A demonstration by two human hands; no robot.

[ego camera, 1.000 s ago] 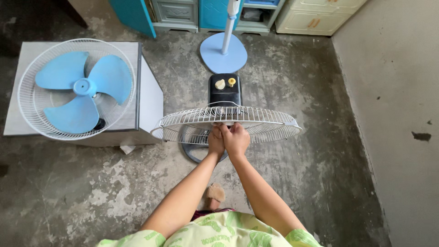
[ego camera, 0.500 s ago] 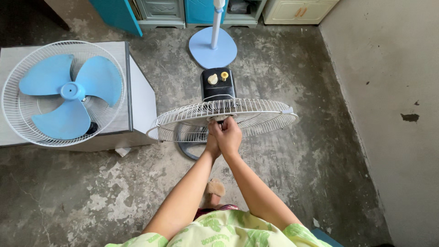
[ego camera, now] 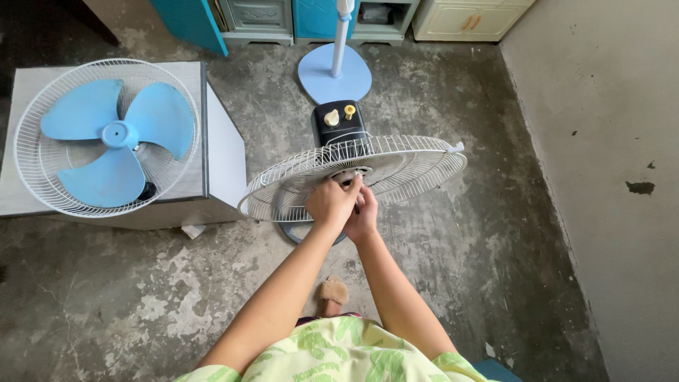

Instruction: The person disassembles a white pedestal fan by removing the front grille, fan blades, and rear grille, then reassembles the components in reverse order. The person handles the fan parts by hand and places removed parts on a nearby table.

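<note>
A white wire fan grille (ego camera: 417,159) lies tilted on a black motor housing (ego camera: 339,124) with two pale knobs, low over the concrete floor. My left hand (ego camera: 329,203) is at the grille's middle, its fingertips pinched on the round hub (ego camera: 348,175). My right hand (ego camera: 366,216) is pressed against the left one just below the hub, fingers curled. A thin dark piece shows between the two hands; what it is I cannot tell. The fan's base under the grille is mostly hidden.
A second white grille with a blue three-blade propeller (ego camera: 117,138) lies on a grey box (ego camera: 219,152) at the left. A blue round stand base with a white pole (ego camera: 334,71) stands behind the motor. Cabinets (ego camera: 467,18) line the back, a plastered wall (ego camera: 608,177) rises at the right, and my foot (ego camera: 331,293) rests below.
Both hands stay together at the grille's middle. My left fingers have reached up onto the hub. The view has shifted slightly, so the grille sits lower and nearer.
</note>
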